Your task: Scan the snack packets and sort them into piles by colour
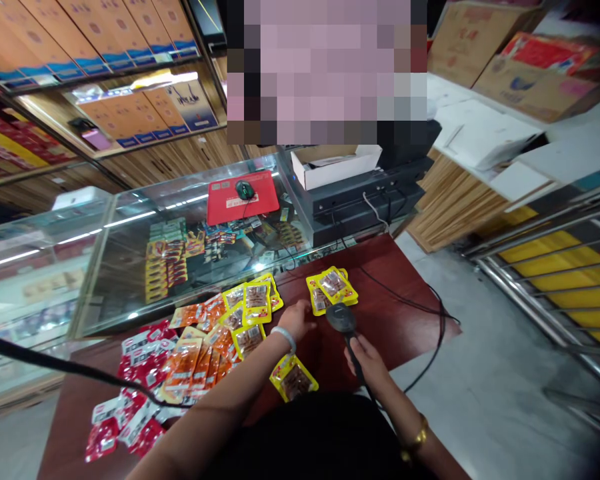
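Observation:
In my right hand (367,359) is a black handheld barcode scanner (341,320), its head pointing up and away from me. My left hand (299,321) hovers over the dark red table (380,280) with its fingers loosely bent and no packet visible in them. Just beyond it lies a small stack of yellow snack packets (333,285). A single yellow packet (294,378) rests close to my body, partly below my left forearm. Left of that hand, several more yellow packets (257,302) overlap orange packets (190,360) and red-and-white packets (145,360).
A glass display counter (130,233) adjoins the table, with a red mouse pad (220,207) and mouse (245,190) on it. A white open box (335,170) sits on dark equipment. A black cable (437,333) loops right. Metal rails (520,293) stand at right.

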